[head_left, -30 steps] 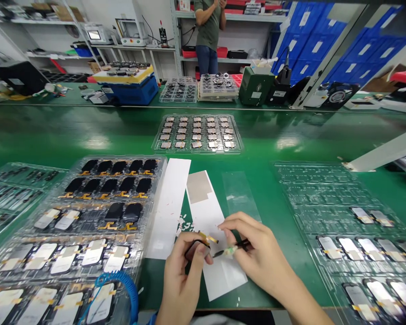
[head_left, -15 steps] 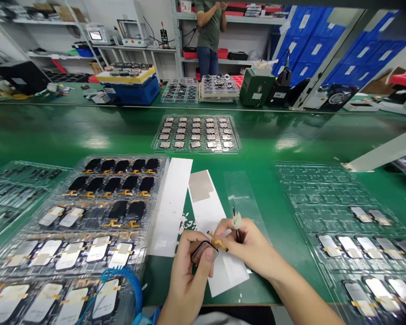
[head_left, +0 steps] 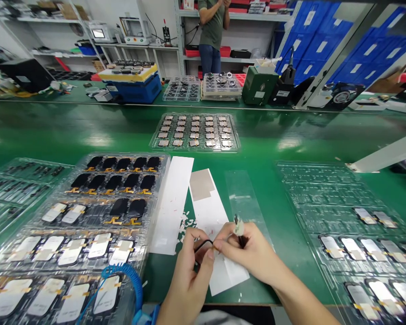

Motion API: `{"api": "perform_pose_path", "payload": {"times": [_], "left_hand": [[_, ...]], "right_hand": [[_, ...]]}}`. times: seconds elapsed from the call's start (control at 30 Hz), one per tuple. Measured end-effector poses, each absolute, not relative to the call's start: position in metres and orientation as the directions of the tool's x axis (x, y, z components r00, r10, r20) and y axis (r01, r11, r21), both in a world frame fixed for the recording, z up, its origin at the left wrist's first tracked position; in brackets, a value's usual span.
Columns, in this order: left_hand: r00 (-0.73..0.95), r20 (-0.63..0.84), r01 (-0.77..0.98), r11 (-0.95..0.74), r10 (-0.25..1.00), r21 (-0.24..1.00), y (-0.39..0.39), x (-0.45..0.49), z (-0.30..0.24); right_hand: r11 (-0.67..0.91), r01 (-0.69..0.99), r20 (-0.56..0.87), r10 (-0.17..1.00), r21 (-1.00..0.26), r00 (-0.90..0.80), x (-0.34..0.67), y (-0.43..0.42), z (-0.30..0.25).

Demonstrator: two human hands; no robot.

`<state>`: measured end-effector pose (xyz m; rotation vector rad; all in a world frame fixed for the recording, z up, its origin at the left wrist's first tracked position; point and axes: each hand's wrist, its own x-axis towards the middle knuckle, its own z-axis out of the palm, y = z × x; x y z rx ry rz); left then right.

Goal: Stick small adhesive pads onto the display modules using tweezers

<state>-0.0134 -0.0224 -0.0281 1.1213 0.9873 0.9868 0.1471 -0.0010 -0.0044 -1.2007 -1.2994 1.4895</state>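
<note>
My left hand (head_left: 189, 275) pinches a small dark screen part (head_left: 203, 247) by its edge, just above the near table edge. My right hand (head_left: 248, 253) holds dark tweezers (head_left: 237, 225) that stick up from its fist, and its fingertips touch the part's orange flex tail. Both hands are over a white paper strip (head_left: 211, 216). A blue coiled wrist cord (head_left: 128, 275) runs off my left wrist.
Stacked clear trays of dark and silver screen parts (head_left: 98, 212) lie to the left, and a partly filled clear tray (head_left: 345, 216) to the right. Another tray (head_left: 194, 132) sits farther back on the green table. A person stands at the shelves behind.
The part has turned edge-on in my left hand. My right fingertips have closed in on its flex tail, and the tweezers stay upright in the fist.
</note>
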Motion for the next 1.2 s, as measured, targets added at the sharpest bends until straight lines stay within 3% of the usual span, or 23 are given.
{"api": "perform_pose_path", "payload": {"times": [0.37,0.57,0.83,1.2], "left_hand": [[0.294,-0.173,-0.06,0.199,0.94,0.978,-0.0182,-0.0121,-0.0209],[0.294,-0.187,-0.026,0.203,0.937,0.979,-0.0172,-0.0126,-0.0231],[0.323,-0.196,-0.134,0.249,0.926,0.959,-0.0187,-0.0126,-0.0208],[0.318,-0.212,-0.084,0.25,0.924,0.965,-0.0181,-0.0132,-0.0258]], "right_hand": [[-0.032,0.165,-0.05,0.993,-0.986,-0.102,0.1424,-0.0042,0.0013],[-0.053,0.166,-0.072,0.991,-0.985,-0.111,0.1422,-0.0064,0.0023],[-0.066,0.168,-0.087,0.989,-0.984,-0.118,0.1443,-0.0038,0.0037],[-0.013,0.169,-0.038,0.989,-0.986,-0.142,0.1512,0.0029,0.002]]}}
